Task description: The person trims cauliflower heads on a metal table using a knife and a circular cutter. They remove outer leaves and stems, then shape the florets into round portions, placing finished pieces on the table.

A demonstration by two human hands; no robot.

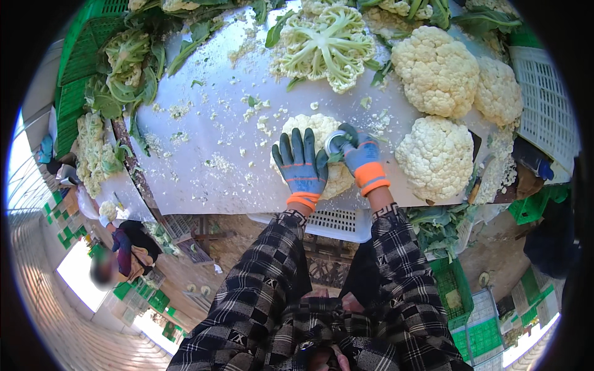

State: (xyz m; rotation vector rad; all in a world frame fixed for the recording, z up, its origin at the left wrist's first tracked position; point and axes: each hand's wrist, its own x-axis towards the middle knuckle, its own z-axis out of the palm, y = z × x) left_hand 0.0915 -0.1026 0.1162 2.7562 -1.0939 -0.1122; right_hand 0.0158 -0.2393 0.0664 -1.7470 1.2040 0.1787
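Observation:
A cauliflower head (310,122) lies on the pale sheet-covered table in front of me. My left hand (301,168), in a blue-grey coated work glove with an orange cuff, is laid over its left part, fingers extended, holding it against the table. In a matching glove, my right hand (364,150) grips a small tool with a round metal ring (335,141) at the head's right side. A bit of green leaf (335,157) is by that tool. The tool's handle is hidden in the glove.
Whole cauliflower heads (435,157) sit to the right, and an upturned one (322,44) lies beyond my hands. A knife handle (474,191) is near the right edge. Green crates (76,102) and a white crate (540,102) flank the table. A person (127,252) works at the left.

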